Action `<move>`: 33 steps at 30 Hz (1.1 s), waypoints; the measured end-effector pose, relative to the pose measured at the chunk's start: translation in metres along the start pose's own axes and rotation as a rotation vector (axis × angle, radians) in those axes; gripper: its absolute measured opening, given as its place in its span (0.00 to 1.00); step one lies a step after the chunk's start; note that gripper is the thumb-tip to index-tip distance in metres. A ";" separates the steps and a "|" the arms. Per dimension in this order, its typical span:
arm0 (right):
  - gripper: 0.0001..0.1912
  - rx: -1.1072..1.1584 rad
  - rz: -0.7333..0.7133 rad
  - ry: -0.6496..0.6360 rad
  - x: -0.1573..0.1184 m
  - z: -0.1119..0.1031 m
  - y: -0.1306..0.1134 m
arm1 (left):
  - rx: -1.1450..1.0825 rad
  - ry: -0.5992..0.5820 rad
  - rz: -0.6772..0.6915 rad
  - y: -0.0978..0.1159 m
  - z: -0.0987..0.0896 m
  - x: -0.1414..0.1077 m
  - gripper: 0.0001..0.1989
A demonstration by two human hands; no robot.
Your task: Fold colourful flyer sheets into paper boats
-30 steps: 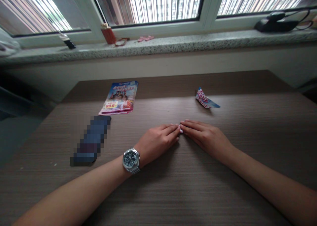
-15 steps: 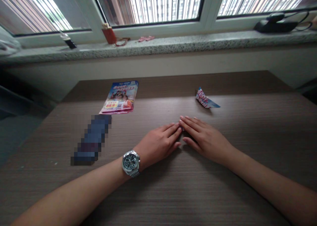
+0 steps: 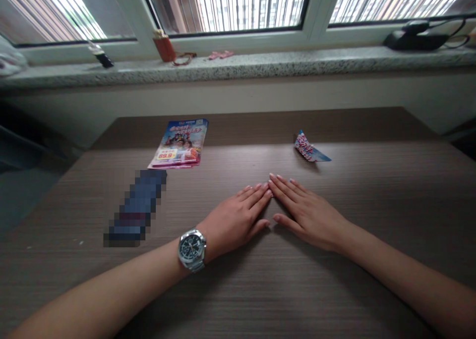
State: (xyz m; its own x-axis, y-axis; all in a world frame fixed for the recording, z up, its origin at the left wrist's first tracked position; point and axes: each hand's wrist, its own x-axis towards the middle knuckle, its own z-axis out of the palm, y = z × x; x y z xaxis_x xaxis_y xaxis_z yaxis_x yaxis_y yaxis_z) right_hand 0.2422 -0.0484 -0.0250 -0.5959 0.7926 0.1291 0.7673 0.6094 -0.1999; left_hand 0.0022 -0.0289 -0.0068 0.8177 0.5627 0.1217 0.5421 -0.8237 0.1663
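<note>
My left hand (image 3: pixel 240 217), with a metal watch (image 3: pixel 192 247) on its wrist, lies flat on the brown table (image 3: pixel 230 299), fingers stretched out. Opposite it, my right hand (image 3: pixel 308 212) also rests flat with its fingers straight. The fingertips of both hands meet, and a tiny bit of something, perhaps paper, shows between them; the rest is hidden under the fingers. Beyond my right hand stands a folded piece of printed paper (image 3: pixel 307 149), blue with a red and white pattern.
A stack of printed flyers (image 3: pixel 182 143) lies at the back left, a pixelated dark phone-like object (image 3: pixel 137 207) nearer. On the granite windowsill (image 3: pixel 260 69) are a red-brown case (image 3: pixel 164 48), a small dark-capped object (image 3: pixel 102 57), pink items (image 3: pixel 220 55) and a black device with cables (image 3: pixel 416 39).
Both hands have flattened slightly, with the thumbs a little lower and less of the small patterned piece showing between the fingertips. The folded paper and flyers stay where they were.
</note>
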 end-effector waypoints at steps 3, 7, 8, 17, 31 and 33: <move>0.37 -0.013 0.005 -0.010 0.000 0.000 0.001 | -0.027 -0.054 -0.015 0.000 -0.002 -0.002 0.31; 0.37 -0.041 0.036 -0.016 -0.005 0.000 0.006 | -0.063 -0.070 -0.016 -0.002 -0.004 -0.003 0.32; 0.37 -0.045 0.048 -0.010 -0.006 0.000 0.007 | -0.070 -0.066 -0.015 -0.002 -0.005 -0.004 0.32; 0.37 -0.084 0.161 0.051 -0.015 0.001 0.013 | -0.098 -0.062 -0.014 -0.005 -0.005 -0.006 0.31; 0.42 0.002 -0.013 -0.008 0.001 -0.003 0.004 | -0.083 -0.114 0.031 -0.019 -0.004 0.005 0.33; 0.42 0.007 0.002 -0.024 0.001 -0.001 0.003 | -0.072 -0.124 0.042 -0.020 -0.006 0.004 0.32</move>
State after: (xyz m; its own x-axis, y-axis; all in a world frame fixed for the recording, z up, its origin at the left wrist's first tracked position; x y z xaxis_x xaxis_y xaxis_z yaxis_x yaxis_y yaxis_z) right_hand 0.2441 -0.0454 -0.0243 -0.5997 0.7933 0.1054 0.7671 0.6073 -0.2066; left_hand -0.0063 -0.0098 -0.0038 0.8595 0.5111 0.0092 0.4950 -0.8367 0.2341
